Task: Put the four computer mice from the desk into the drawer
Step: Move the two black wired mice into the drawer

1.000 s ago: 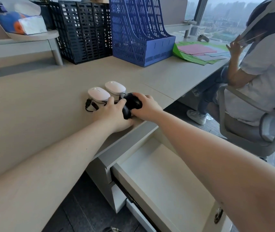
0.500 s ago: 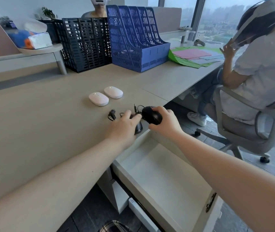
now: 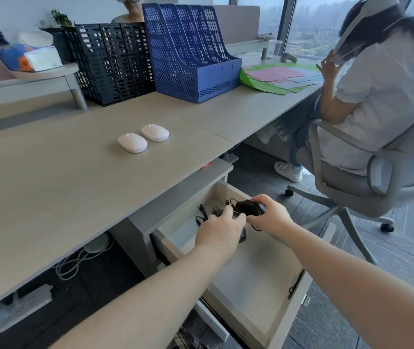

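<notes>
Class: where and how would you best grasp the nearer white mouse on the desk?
Grip the nearer white mouse across its narrow sides, coming down from above. It lies flat and low on the desk, a smooth oval dome, and the other white mouse sits close on its far right, so a top pinch probably clears it.

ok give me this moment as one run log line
stage: placing | left hand: black mouse | right hand: second black mouse | both over open drawer | two white mice on desk
</notes>
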Demonstrator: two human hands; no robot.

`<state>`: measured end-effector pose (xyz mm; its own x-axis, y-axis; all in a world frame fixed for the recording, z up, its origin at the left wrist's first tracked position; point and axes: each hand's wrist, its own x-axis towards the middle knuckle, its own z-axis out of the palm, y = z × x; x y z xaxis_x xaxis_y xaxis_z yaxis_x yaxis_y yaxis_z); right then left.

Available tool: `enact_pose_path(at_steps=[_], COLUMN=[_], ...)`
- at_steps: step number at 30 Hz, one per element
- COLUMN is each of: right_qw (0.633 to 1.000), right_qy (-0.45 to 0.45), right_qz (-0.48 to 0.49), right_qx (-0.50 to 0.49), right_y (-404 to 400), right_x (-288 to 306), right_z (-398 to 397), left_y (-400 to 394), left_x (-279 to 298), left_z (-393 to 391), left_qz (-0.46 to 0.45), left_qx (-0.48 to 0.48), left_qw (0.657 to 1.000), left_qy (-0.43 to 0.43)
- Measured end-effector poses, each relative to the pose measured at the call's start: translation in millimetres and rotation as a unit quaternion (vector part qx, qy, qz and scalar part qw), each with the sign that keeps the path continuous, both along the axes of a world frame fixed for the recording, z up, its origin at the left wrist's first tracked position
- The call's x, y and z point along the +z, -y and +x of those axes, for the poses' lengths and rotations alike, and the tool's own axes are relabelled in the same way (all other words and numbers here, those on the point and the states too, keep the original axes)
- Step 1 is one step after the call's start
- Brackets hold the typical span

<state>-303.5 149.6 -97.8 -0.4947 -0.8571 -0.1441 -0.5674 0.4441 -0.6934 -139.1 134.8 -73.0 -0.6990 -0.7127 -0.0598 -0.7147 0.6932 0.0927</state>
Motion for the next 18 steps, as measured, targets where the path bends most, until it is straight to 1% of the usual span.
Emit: enact_pose_path(at_steps=[5,11,18], right_qw=[0.999,0.998,0.993], right_qy=[-0.02,-0.012,-0.053], right_qz=[0.01,0.039,0.055], right_qx=[0.024,0.05,0.086], right_y=[13.3,44.5,74.3], right_x=[-33.4,-73.2,-95.1], right_z=[1.3,7.5,21.5], left_y=[15.3,45.4,61.2], left_x=[-33.7,-78.5,-115.1], left_z=[2.7,7.1,3.5], left_qz=[0.033,0.067,0.102], left_qx=[0.036,0.093,0.128], left_qw=[0.998,0.991,0.982], left_qy=[0.041,0.069,0.092])
